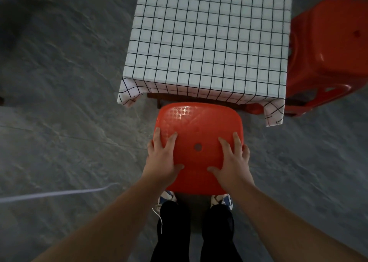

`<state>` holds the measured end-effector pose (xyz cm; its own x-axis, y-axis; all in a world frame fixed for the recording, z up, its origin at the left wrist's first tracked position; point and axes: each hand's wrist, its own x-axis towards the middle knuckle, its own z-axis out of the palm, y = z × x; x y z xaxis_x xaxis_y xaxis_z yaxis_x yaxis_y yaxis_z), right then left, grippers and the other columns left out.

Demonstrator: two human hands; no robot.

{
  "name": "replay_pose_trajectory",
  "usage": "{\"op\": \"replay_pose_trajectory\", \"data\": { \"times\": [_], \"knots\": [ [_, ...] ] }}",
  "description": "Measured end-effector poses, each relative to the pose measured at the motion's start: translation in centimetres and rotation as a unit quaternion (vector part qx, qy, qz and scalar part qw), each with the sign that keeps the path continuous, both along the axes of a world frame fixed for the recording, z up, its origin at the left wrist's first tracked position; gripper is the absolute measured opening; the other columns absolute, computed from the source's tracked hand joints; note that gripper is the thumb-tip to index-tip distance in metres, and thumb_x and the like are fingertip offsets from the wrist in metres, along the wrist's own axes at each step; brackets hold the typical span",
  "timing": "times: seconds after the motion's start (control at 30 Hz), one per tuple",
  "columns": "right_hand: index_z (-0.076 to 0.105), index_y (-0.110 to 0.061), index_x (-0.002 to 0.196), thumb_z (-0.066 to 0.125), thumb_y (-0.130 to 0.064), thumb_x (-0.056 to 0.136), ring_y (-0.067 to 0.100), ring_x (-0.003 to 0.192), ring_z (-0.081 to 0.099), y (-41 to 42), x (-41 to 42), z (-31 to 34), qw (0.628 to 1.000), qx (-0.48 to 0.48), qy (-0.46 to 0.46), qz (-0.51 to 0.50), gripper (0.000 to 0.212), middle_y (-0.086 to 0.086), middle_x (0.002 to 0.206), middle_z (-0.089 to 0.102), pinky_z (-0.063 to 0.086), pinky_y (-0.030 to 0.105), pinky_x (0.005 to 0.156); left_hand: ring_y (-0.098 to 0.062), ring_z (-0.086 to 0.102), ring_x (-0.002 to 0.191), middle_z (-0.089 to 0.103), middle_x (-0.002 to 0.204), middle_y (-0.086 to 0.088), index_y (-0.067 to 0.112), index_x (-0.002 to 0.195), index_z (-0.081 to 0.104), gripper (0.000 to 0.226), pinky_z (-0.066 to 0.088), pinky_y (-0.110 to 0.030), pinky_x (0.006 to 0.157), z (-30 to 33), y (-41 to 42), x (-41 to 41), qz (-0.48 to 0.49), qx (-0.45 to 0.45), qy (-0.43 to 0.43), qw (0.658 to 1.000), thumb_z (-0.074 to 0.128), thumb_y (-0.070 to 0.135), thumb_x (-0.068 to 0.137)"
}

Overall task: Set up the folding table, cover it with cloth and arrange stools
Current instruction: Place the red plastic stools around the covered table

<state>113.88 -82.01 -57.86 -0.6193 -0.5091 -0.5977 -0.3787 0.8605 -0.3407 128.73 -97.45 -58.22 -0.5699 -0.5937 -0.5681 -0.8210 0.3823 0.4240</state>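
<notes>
A red plastic stool (199,128) stands right in front of me, its far edge at the near end of the table. My left hand (162,160) grips the seat's left side, fingers spread on top. My right hand (232,162) grips the seat's right side the same way. The folding table stands upright under a white cloth with a black grid (211,42), whose corners hang down at the near left and near right. A second red stool (328,52) stands against the table's right side.
Grey stone-patterned floor (59,122) surrounds the table. A pale cord (59,193) lies across the floor at the left. My feet in blue and white shoes (166,199) stand just behind the near stool.
</notes>
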Motion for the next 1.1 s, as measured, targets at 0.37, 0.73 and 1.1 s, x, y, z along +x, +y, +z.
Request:
{"op": "replay_pose_trajectory", "data": {
  "times": [0.37, 0.73, 1.1],
  "knots": [
    [0.011, -0.046, 0.15, 0.073, -0.036, 0.084, 0.035, 0.149, -0.006, 2.0, 5.2, 0.5, 0.999, -0.02, 0.013, -0.042, 0.091, -0.016, 0.16, -0.018, 0.031, 0.065, 0.111, -0.036, -0.004, 0.149, -0.025, 0.159, 0.006, 0.045, 0.152, 0.007, 0.104, 0.027, -0.062, 0.115, 0.5, 0.5, 3.6, -0.056, -0.011, -0.013, 0.998, 0.08, 0.033, 0.079],
    [0.006, -0.043, 0.153, 0.07, -0.039, 0.087, 0.036, 0.149, -0.008, 5.8, 10.5, 1.3, 0.999, -0.01, 0.019, -0.036, 0.093, -0.018, 0.159, -0.023, 0.031, 0.062, 0.113, -0.04, -0.002, 0.148, -0.03, 0.157, 0.005, 0.044, 0.153, 0.003, 0.104, 0.029, -0.06, 0.115, 0.9, 3.8, 8.8, -0.093, -0.027, -0.029, 0.995, 0.077, 0.038, 0.081],
    [0.005, -0.043, 0.153, 0.07, -0.038, 0.086, 0.034, 0.149, -0.008, 8.4, 13.9, -0.3, 0.999, -0.003, 0.009, -0.046, 0.093, -0.019, 0.158, -0.024, 0.033, 0.064, 0.111, -0.037, -0.006, 0.149, -0.03, 0.158, 0.009, 0.047, 0.152, 0.006, 0.099, 0.029, -0.061, 0.115, -0.5, 6.2, 12.0, -0.084, -0.012, -0.028, 0.996, 0.077, 0.036, 0.083]
  ]
}}
